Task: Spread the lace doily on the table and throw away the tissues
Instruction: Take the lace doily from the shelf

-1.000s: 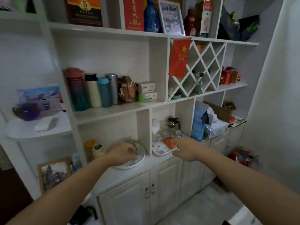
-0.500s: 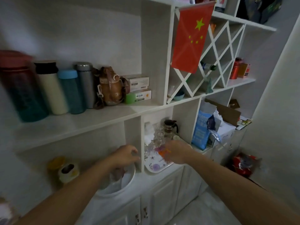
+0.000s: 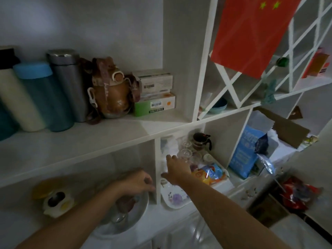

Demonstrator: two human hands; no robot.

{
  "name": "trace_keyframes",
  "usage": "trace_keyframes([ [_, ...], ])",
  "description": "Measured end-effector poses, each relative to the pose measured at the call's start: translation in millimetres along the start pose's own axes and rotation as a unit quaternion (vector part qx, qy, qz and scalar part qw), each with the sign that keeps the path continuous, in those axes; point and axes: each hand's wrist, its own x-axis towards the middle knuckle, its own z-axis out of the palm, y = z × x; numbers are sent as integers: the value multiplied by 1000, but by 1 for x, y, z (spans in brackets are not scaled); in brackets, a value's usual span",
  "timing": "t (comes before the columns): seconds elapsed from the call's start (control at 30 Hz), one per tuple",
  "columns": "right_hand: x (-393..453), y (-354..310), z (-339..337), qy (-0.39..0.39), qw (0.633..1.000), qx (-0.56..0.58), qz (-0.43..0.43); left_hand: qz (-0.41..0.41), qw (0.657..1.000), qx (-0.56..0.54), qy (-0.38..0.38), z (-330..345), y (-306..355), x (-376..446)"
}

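No lace doily or tissue is clearly visible; a pale, blurred white thing (image 3: 166,146) sits at the back of the lower shelf compartment, and I cannot tell what it is. My right hand (image 3: 177,169) reaches into that compartment with fingers stretched out, above a flowered white tray (image 3: 172,202) and just in front of several clear glasses (image 3: 186,153). My left hand (image 3: 138,182) hovers with curled fingers beside the shelf divider, over a white plate (image 3: 142,209) that holds a dark object and a spoon. Nothing shows in either hand.
A colourful snack bag (image 3: 210,174) and a glass teapot (image 3: 200,141) share the tray's compartment. A blue bag (image 3: 246,151) stands to the right, a red bag (image 3: 298,194) lower right. A white and yellow container (image 3: 57,203) sits left of the plate. Flasks (image 3: 66,83) line the upper shelf.
The view has moved closer to the shelves. My right hand has gone from the tray's front edge deeper into the compartment, fingers spread. My left hand rose off the plate towards the divider.
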Motion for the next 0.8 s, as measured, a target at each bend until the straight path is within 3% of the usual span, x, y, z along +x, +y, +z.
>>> trace_keyframes([
  [0.5,55,14,25,21,999,-25,-43,-72,993,-95,-12,18,-12,19],
  [0.8,26,45,-19,224,971,84,-12,-49,996,-33,-60,27,4,4],
])
